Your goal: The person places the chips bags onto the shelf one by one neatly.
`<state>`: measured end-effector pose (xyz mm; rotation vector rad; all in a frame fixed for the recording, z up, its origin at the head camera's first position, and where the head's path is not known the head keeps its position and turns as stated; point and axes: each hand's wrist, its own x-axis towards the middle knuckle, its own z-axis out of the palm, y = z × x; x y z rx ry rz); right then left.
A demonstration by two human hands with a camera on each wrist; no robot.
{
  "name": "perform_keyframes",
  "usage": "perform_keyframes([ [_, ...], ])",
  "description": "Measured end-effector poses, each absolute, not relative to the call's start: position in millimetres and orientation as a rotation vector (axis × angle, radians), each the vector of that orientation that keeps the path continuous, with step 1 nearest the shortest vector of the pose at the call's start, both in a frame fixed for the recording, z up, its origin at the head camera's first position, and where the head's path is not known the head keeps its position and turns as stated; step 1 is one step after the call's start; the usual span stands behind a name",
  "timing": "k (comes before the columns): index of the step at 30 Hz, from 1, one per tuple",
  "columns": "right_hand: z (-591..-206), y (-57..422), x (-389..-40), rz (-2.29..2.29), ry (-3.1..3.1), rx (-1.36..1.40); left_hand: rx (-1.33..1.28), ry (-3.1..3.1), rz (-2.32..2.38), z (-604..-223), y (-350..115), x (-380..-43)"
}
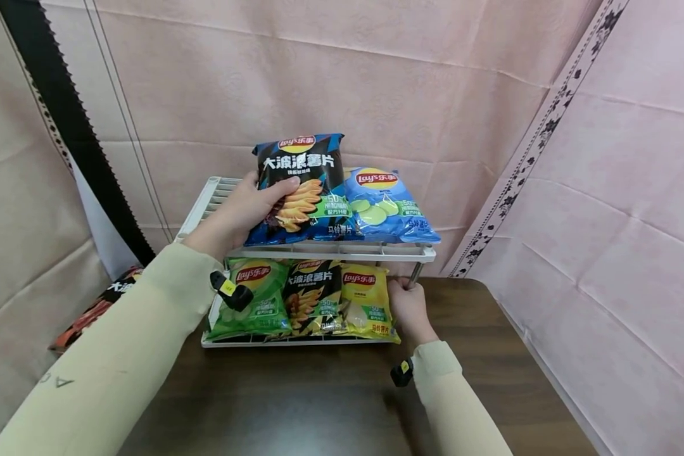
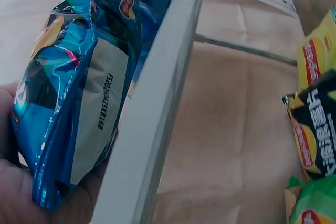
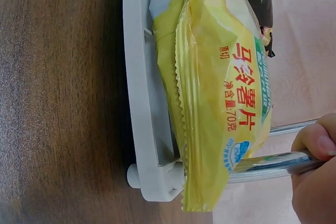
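Observation:
My left hand [image 1: 236, 212] grips the left side of a black and blue chip bag [image 1: 319, 218], its thumb across the front. The bag stands upright on the upper shelf [image 1: 319, 252] of a white two-tier rack, overlapping a blue chip bag [image 1: 413, 221] on its right. In the left wrist view the bag's lower edge [image 2: 44, 182] sits in my palm beside the shelf's rim. My right hand [image 1: 410, 310] holds the rack's metal post [image 3: 262, 167] at the front right, next to a yellow chip bag [image 1: 367, 304] on the lower shelf.
A green chip bag [image 1: 256, 310] and a black chip bag [image 1: 313, 297] stand left of the yellow one on the lower shelf. The rack stands on a brown wooden table [image 1: 296, 392]. At far left lies a dark red packet [image 1: 94, 310], partly behind my sleeve. Pink cloth [image 1: 405, 82] hangs behind.

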<state>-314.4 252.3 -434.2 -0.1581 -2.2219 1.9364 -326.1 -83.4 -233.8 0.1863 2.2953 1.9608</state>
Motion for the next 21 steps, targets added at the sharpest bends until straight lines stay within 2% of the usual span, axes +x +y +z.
perform_keyframes([
  [9, -433.3, 253.3, -314.2, 1.900, -2.225, -0.140, 0.221, 2.755, 1.510, -239.6, -78.5, -329.0],
  [21, -434.9, 250.7, -314.0, 1.903, -2.218, -0.160, 0.220, 2.780, 1.452, -237.9, -81.3, -323.4],
])
